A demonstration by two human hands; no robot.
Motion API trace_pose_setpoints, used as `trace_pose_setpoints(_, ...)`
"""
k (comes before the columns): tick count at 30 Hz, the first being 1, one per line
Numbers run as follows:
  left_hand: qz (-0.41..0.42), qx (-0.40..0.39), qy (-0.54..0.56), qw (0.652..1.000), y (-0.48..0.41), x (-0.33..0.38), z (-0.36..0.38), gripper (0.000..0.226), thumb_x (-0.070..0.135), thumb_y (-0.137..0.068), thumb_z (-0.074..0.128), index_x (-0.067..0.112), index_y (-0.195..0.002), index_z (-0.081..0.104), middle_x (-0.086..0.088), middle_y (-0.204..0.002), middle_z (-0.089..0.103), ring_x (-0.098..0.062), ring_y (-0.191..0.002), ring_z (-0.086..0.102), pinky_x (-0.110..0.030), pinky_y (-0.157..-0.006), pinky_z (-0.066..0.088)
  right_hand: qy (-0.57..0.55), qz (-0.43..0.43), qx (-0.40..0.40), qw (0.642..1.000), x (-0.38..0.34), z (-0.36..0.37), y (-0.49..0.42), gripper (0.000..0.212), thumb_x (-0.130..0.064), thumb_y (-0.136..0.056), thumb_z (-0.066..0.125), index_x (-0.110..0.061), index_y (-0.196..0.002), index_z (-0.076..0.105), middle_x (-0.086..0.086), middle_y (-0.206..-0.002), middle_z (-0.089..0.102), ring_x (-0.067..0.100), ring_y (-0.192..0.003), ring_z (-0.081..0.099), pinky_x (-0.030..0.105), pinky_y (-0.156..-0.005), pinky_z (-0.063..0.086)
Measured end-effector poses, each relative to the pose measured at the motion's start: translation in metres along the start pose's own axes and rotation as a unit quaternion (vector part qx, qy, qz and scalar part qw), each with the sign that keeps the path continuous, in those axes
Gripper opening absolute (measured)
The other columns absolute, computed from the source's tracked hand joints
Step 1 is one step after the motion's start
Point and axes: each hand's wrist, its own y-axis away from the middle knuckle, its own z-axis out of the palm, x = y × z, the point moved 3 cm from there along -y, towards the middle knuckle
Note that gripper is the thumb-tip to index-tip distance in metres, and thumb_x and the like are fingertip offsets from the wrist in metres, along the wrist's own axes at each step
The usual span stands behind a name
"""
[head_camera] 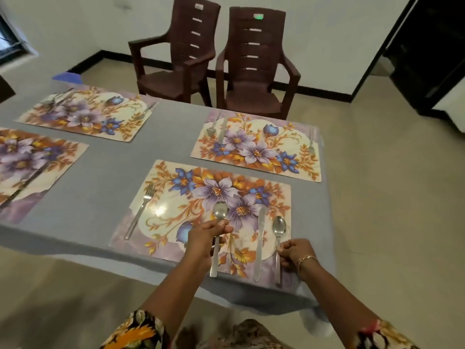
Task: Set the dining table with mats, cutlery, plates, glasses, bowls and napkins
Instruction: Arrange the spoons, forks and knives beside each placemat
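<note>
Spoon [220, 210] in play: it is gripped by the left hand [207, 235], fingers curled tight round the neck just below the bowl. It is held over the middle of the nearest mat [278, 191], bowl pointed away from the person and handle running back towards the table edge. Whether it touches the mat cannot be told.

To its right, a knife [260, 238] is laid straight on the same mat, with a second spoon [278, 226] laid just beside it, bowl up. That handle is pinched by the right hand [294, 251], fingers bunched together around it. A gold bracelet [305, 259] is worn on that wrist. A fork [141, 212] is laid well apart at the mat's left side.

Across the grey tablecloth [113, 159], the far right mat [254, 127] is seen set with a far spoon [212, 131], far knife [223, 127] and far fork [312, 143]. A far left mat [83, 114] and a near left mat [32, 167] are also laid out, their cutlery blurred.

Behind the table, 2 brown plastic chairs are stood side by side. A white sticker [198, 6] is borne by the left chair [176, 59] and a green sticker [258, 16] by the right chair [254, 64]. The writing on both is too blurred to be read.
</note>
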Motion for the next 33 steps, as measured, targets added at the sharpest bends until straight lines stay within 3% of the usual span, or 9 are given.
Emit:
trace_pose_setpoints(4,-0.022,-0.016,-0.012,1.000,-0.004,0.000,-0.009,0.018,0.008,-0.093,0.053,-0.001,-0.104,0.064,0.007,-0.050,0.065,-0.011,-0.053,0.052,-0.009,-0.037,0.037,0.028,-0.004,0.018,0.999,-0.001,0.002,0.001,0.027,0.010,-0.081,0.060,-0.003,-0.058,0.055,0.011,-0.049,0.050,0.019,-0.038,0.043,0.022,-0.042,0.041)
trace_pose_setpoints(8,-0.034,-0.027,-0.017,0.999,-0.007,-0.003,-0.014,0.019,0.006,-0.093,0.054,-0.004,-0.105,0.063,0.006,-0.050,0.066,0.001,-0.037,0.052,-0.008,-0.036,0.036,0.067,-0.022,0.041,0.997,-0.004,0.004,0.002,0.026,0.009,-0.080,0.062,-0.004,-0.060,0.053,0.012,-0.052,0.052,0.020,-0.041,0.046,0.027,-0.045,0.045)
trace_pose_setpoints(17,-0.043,-0.040,-0.029,0.998,-0.014,-0.006,-0.019,0.012,0.009,-0.092,0.056,0.008,-0.085,0.065,0.005,-0.054,0.067,0.000,-0.037,0.052,-0.012,-0.041,0.041,0.155,-0.034,0.054,0.986,-0.010,0.010,0.000,0.025,-0.002,-0.084,0.064,-0.006,-0.061,0.053,0.012,-0.055,0.059,0.023,-0.043,0.055,0.039,-0.060,0.057)
trace_pose_setpoints(20,-0.046,-0.030,-0.045,0.998,-0.015,-0.008,-0.020,0.010,0.012,-0.091,0.058,0.006,-0.092,0.066,0.005,-0.055,0.067,-0.001,-0.039,0.053,-0.019,-0.049,0.042,0.149,-0.032,0.051,0.987,-0.009,0.009,-0.003,0.025,-0.001,-0.084,0.064,-0.005,-0.061,0.053,0.012,-0.054,0.059,0.024,-0.043,0.055,0.039,-0.058,0.056)
trace_pose_setpoints(22,-0.042,-0.022,-0.041,0.998,-0.015,-0.008,-0.020,0.015,0.011,-0.090,0.060,0.003,-0.099,0.067,0.002,-0.060,0.066,-0.004,-0.042,0.056,-0.018,-0.046,0.044,0.154,-0.036,0.047,0.986,-0.009,0.009,-0.004,0.024,-0.002,-0.084,0.064,-0.005,-0.062,0.053,0.012,-0.054,0.059,0.023,-0.043,0.055,0.036,-0.055,0.055)
trace_pose_setpoints(26,-0.032,-0.006,-0.052,0.998,-0.014,-0.004,-0.019,0.025,0.016,-0.089,0.060,0.001,-0.108,0.064,-0.004,-0.077,0.062,-0.015,-0.066,0.055,-0.025,-0.057,0.041,0.179,-0.044,0.032,0.982,-0.011,0.009,-0.005,0.022,-0.004,-0.085,0.063,-0.007,-0.065,0.053,0.010,-0.055,0.057,0.019,-0.043,0.054,0.026,-0.047,0.052)
trace_pose_setpoints(33,-0.027,0.010,-0.055,0.998,-0.016,-0.006,-0.018,0.029,0.016,-0.088,0.062,-0.001,-0.112,0.063,-0.005,-0.079,0.061,-0.019,-0.070,0.055,-0.028,-0.061,0.043,0.186,-0.049,0.013,0.981,-0.013,0.008,-0.014,0.020,-0.003,-0.086,0.061,-0.006,-0.068,0.054,0.011,-0.056,0.058,0.021,-0.044,0.054,0.029,-0.051,0.053)
